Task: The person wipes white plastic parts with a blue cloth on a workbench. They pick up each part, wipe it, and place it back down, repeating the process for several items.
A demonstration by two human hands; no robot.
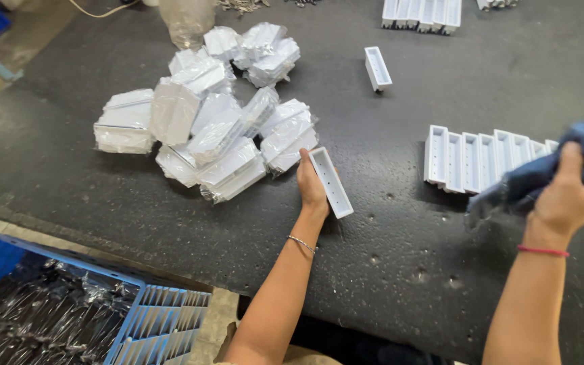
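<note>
With my left hand [312, 186] clasping the tray [331, 182] by its long rim on the worktop [400, 270] and my right hand [571, 191] clenching a soft cloth [535, 176], I judged the tray light, stiff and smooth.

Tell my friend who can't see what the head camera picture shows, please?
A person's left hand holds a long white plastic tray on a dark table, while the right hand grips a blue cloth. Beside the cloth stands a row of white trays; left of the hands lies a pile of plastic-wrapped trays.
</note>
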